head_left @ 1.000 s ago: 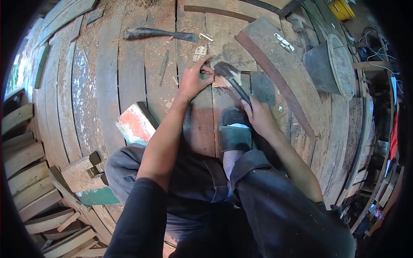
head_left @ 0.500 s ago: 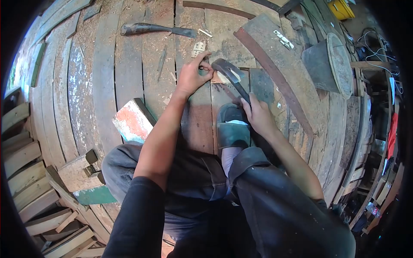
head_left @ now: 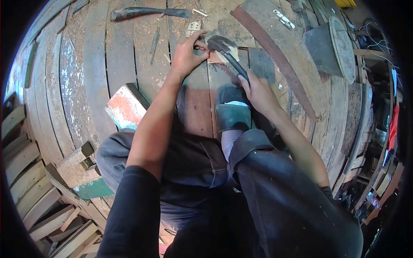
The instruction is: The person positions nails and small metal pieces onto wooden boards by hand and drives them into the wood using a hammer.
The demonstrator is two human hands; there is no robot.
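My right hand point(head_left: 257, 91) is wrapped round the dark handle of a hammer point(head_left: 232, 59), whose head lies close to my left fingertips. Thumb and fingers of my left hand point(head_left: 188, 55) are pinched together beside the hammer head; what they hold is too small to make out. Under the hammer head sits a small pale wood piece point(head_left: 216, 57) on the plank floor. A perforated light plate point(head_left: 193, 28) lies just beyond my left fingers. One sandalled foot point(head_left: 232, 112) rests on the boards below the hammer.
A dark-handled tool point(head_left: 148, 13) lies at the upper left. A curved reddish strip point(head_left: 275, 58) runs down the right, near a metal hinge point(head_left: 284, 19) and a tilted bucket point(head_left: 320, 48). A painted block point(head_left: 126, 107) stands left of my forearm.
The view has shifted, so the floor and objects sit higher in the picture. The hammer head stays close to my left fingertips, and both hands keep their grip.
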